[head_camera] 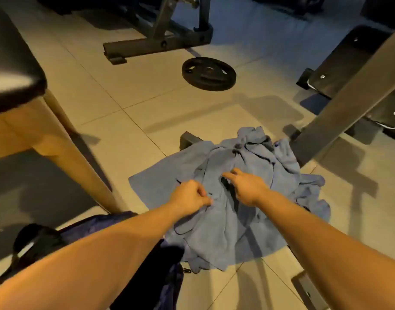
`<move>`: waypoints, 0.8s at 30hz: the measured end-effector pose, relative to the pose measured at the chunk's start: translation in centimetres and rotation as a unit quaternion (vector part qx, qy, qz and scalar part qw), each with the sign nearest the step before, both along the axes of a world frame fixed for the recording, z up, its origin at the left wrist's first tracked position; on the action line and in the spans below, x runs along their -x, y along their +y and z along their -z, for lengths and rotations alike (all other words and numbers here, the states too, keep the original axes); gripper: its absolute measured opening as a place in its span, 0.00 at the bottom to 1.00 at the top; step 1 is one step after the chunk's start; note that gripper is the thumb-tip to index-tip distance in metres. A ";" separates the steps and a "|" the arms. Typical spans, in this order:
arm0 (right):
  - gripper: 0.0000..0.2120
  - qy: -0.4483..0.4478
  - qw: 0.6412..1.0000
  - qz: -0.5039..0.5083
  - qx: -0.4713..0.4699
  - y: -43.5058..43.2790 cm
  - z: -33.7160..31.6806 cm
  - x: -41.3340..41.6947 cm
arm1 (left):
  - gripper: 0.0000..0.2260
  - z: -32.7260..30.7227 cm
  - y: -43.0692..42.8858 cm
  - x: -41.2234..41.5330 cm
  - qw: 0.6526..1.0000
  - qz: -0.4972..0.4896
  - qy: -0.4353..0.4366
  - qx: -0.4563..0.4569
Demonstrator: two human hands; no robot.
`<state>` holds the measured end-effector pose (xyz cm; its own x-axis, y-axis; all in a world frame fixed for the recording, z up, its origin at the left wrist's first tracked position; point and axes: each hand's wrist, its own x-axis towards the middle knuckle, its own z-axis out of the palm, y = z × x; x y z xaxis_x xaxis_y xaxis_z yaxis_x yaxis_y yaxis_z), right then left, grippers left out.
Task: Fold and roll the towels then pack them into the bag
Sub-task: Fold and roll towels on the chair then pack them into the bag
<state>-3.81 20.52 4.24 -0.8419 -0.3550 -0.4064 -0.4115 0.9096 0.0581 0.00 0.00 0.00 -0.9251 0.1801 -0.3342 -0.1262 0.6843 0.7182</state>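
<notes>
The pale tiled floor (102, 135) carries everything, and the heap of crumpled blue-grey cloth towels (236, 220) at its middle serves as the landmark. Left of the heap stands a black-padded bench on pale wooden legs (24, 121). A slanted grey steel frame beam (348, 97) comes down to the floor just beyond the heap's far right edge. The dark purple fabric bag (89, 224) lies touching the heap's near left edge, partly under the left forearm. Well beyond the heap, a black round weight plate (209, 73) lies flat.

On the heap's near left part, the left hand (190, 198) has its fingers curled, pinching a fold of towel. The right hand (248, 186) lies just beside it, nearer the heap's centre, fingers reaching out fairly straight onto the cloth with no fold plainly caught.

The step looks like freeing one towel from the tangle, with nothing folded yet. To do it well, I would find a hemmed edge, follow it to two corners and lift slowly so the other towels fall away. Then spread that towel flat on open tile away from the heap before folding.
</notes>
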 end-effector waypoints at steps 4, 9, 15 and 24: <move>0.21 0.015 0.998 -0.038 -0.044 -0.5 0.7 1.0 | 0.25 2.0 3.4 -2.6 0.997 0.006 -0.021 0.071; 0.06 0.029 0.996 -0.083 -0.032 -0.6 -1.8 1.9 | 0.13 1.9 1.7 -2.6 0.996 -0.053 -0.016 0.073; 0.11 -0.093 0.984 0.017 0.151 -1.7 -10.4 3.1 | 0.09 -6.5 -3.3 -1.7 0.987 -0.122 0.056 -0.086; 0.10 -0.072 0.895 0.074 0.433 -5.4 -29.8 1.2 | 0.06 -31.2 -10.5 -2.0 0.960 -0.103 0.226 -0.131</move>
<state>-5.01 15.08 34.01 -0.8669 -0.4782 -0.1405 -0.2291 0.6326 -0.7398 2.00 -10.49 31.22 -0.9900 0.0008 0.1409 0.1251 0.4659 0.8759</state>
